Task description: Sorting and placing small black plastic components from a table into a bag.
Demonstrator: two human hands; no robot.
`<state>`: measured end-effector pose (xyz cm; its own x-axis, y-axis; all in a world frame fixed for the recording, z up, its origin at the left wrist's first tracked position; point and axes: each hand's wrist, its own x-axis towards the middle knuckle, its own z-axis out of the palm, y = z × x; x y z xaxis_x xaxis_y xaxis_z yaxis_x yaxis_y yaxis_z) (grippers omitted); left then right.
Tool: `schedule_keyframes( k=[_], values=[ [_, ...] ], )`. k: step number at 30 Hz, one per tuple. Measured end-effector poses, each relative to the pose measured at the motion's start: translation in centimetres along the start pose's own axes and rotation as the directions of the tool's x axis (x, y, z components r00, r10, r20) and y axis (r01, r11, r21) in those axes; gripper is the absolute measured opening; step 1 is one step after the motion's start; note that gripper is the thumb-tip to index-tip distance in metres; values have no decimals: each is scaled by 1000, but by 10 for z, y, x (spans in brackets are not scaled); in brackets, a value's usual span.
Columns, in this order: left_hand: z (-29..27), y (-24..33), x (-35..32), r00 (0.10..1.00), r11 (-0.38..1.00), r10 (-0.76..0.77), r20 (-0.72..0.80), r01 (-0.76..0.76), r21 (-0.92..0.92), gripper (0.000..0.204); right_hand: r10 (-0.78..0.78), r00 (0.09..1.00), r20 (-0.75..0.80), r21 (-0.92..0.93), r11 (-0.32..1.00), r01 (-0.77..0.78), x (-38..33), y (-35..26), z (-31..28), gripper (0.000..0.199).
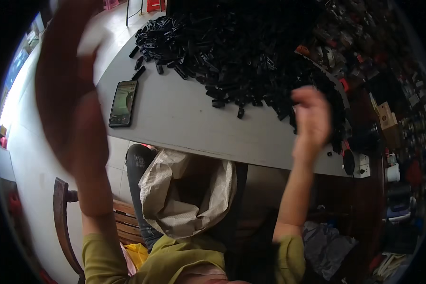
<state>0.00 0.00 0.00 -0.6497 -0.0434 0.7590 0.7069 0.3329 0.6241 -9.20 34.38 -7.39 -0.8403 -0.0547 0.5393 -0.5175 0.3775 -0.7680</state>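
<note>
My left hand (pixel 66 90) is raised close to the camera on the left, dark and smeared by motion; its fingers cannot be made out. Over the right end of a pile of small black plastic pieces (pixel 222 57) hovers my right hand (pixel 313 116), also blurred, its fingers pointing left. I cannot tell whether anything is in either hand. Between my legs, below the table's front edge, a beige woven sack (pixel 168 208) gapes with its mouth up; its inside is in shadow.
The rounded grey table (pixel 175 120) carries the pile and a phone (pixel 123 103) with a lit screen at its left. A wooden chair back (pixel 61 222) stands at left. Along the right are a power strip (pixel 363 165) and crowded clutter. Grey cloth (pixel 326 246) lies lower right.
</note>
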Motion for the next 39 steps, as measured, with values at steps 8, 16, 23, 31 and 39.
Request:
schedule_keyframes(
  k=[8, 16, 23, 31, 39],
  values=[
    [64, -51, -117, 414, 984, -176, 893, 51, 171, 37, -253, 924, 287, -220, 921, 321, -78, 47, 70, 9],
    [77, -84, -191, 140, 571, -452, 881, -713, 406, 28, 103, 125, 987, -161, 543, 824, -136, 35, 59, 41],
    [87, -99, -203, 318, 392, -622, 715, -664, 637, 32, 550, 28, 835, -468, 682, 561, -173, 58, 11, 28],
    [96, -57, -231, 126, 418, -670, 732, -751, 511, 40, 382, 28, 924, -323, 737, 593, -199, 59, 71, 17],
    [129, -66, -219, -338, 683, -609, 718, -684, 257, 44, 184, 186, 965, -256, 806, 534, -320, 325, 292, 34]
  ],
)
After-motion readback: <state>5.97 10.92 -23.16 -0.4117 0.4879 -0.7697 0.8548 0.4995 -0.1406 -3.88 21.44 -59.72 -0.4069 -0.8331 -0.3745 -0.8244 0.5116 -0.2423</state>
